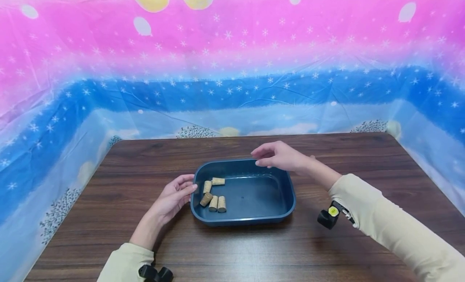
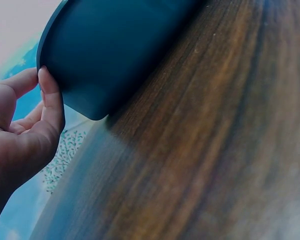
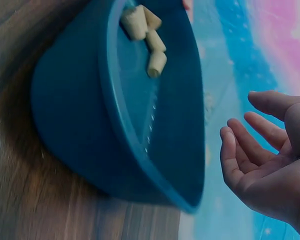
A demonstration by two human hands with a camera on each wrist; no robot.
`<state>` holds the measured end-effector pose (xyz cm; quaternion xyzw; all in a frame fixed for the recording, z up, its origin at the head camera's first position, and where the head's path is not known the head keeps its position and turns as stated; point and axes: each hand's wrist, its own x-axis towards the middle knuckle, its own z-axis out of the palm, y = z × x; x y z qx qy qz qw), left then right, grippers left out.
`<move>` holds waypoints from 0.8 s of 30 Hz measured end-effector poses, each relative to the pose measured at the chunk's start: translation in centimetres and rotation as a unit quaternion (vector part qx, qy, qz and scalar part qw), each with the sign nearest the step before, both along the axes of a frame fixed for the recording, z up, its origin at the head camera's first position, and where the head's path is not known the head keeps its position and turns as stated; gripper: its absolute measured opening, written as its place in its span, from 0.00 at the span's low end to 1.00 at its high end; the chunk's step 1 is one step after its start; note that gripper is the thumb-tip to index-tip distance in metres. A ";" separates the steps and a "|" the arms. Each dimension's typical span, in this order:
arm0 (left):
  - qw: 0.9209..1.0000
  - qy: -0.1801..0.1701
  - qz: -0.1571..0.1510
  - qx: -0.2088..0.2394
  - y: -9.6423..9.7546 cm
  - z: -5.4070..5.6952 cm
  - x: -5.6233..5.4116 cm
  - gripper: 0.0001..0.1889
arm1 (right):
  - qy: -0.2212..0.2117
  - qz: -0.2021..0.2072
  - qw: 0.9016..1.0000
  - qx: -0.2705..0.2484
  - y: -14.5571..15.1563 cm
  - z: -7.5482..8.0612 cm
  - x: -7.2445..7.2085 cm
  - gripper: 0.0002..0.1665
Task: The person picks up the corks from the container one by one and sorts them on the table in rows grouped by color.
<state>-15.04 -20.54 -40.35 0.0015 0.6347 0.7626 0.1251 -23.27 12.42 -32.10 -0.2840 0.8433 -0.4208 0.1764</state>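
Observation:
A dark blue plastic tub [image 1: 254, 222] sits on the wooden table with several corks [image 1: 222, 204] lying in its left end. One cork [image 1: 206, 199] is darker than the others and leans against its neighbours. My left hand [image 1: 175, 199] pinches the tub's left rim, thumb on one side and fingers on the other; the left wrist view shows this grip [image 2: 30, 120] from below. Over the far right part of the rim hovers my right hand [image 1: 279, 156]. Its fingers [image 3: 250, 142] are loosely bent with nothing between them, apart from the tub wall in the right wrist view.
The dark wood-grain table [image 1: 145, 160] has rounded far corners. Behind it and along both sides hangs a pink and blue cloth [image 1: 232, 88] printed with snowflakes. Black wrist cameras [image 1: 328, 218] are strapped over the pale sleeves [image 1: 392, 225].

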 end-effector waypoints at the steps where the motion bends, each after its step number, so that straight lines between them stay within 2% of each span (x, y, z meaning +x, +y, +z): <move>1: 1.000 0.000 0.000 -0.001 0.0 0.0 0.0 0.23 | 0.000 0.008 1.000 0.001 -0.4 0.0 0.1 0.23; 14: 1.000 0.000 -0.001 -0.002 0.0 0.1 0.1 0.23 | -0.050 0.073 0.996 0.021 -5.8 -1.1 0.7 0.21; 17: 1.000 -0.001 -0.003 -0.002 0.0 0.1 0.0 0.23 | -0.053 0.097 0.994 0.022 -6.9 -1.4 0.8 0.21; 24: 1.000 -0.006 -0.006 -0.005 0.0 0.0 -0.1 0.22 | -0.028 0.147 0.988 0.039 -9.4 -2.4 0.8 0.21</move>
